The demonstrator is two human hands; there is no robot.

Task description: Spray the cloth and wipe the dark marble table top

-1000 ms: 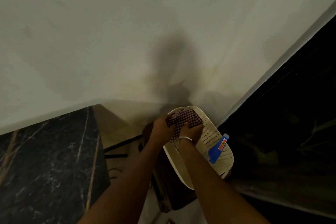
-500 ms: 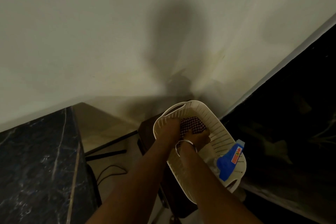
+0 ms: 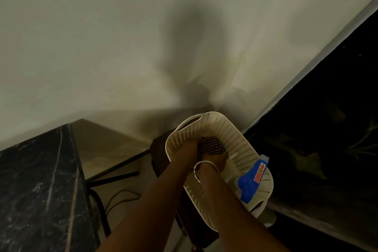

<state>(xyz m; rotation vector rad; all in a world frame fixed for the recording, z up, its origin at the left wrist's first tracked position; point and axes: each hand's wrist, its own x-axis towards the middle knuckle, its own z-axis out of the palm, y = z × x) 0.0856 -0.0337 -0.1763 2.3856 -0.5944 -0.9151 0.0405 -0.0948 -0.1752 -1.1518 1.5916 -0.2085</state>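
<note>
Fingers of both hands buried in checked cloth (image 3: pixel 210 146), grip itself hidden; left hand (image 3: pixel 189 150) and right hand (image 3: pixel 216 158), bangle (image 3: pixel 204 168) on wrist, down inside perforated cream basket (image 3: pixel 235 135); cloth bunched at basket's far end; blue spray bottle (image 3: pixel 252 180) lying at near end; dark marble table top (image 3: pixel 36 186) well apart, lower left.
</note>
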